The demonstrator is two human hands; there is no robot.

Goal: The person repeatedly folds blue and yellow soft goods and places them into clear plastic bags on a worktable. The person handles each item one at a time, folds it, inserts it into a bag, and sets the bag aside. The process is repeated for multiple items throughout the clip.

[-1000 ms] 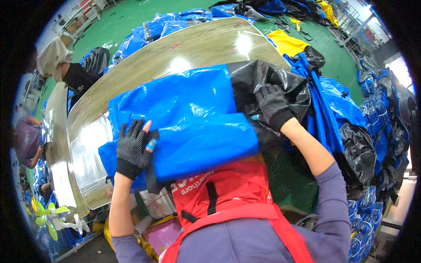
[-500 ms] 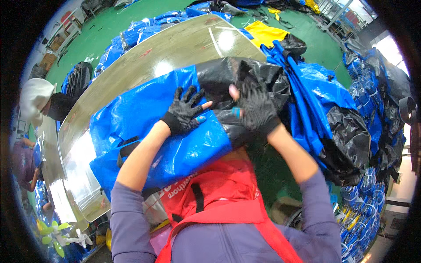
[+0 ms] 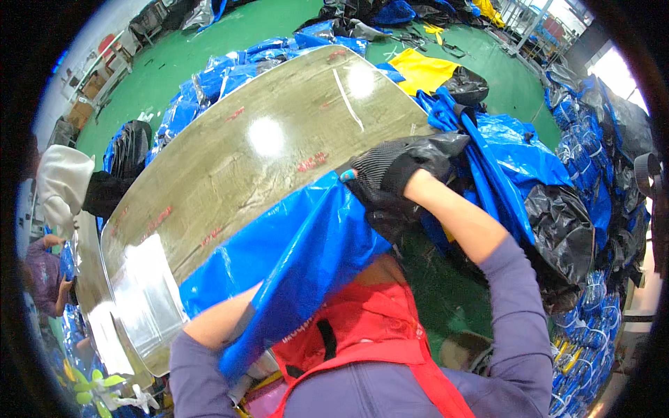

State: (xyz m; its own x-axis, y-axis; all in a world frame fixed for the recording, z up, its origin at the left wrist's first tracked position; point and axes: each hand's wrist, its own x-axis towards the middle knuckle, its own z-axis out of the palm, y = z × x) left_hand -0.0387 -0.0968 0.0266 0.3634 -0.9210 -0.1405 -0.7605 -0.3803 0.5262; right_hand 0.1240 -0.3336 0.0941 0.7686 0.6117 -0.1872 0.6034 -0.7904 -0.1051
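Observation:
A blue and black plastic bag (image 3: pixel 300 237) lies across the near edge of the table, its blue part folded over and its black part to the right. My right hand (image 3: pixel 380 171), in a grey-black striped glove with fingertips bare, is closed on the black part and bunches it. My left forearm (image 3: pixel 223 317) reaches under the raised blue flap, which hides the left hand and its fingers. The bag's near blue corner hangs down beside my red apron (image 3: pixel 369 313).
The glossy table (image 3: pixel 265 181) has a clear sheet at its left end. Blue and black bags (image 3: pixel 516 160) hang over its right side, near a yellow piece (image 3: pixel 425 70). Bundled blue bags (image 3: pixel 585 341) are stacked at right. Another person (image 3: pixel 45 265) works at far left.
Both hands lay spread on the flatter bag before. The bag has been drawn nearer and folded over; my left hand has gone beneath the blue part, and the right has closed on the black part.

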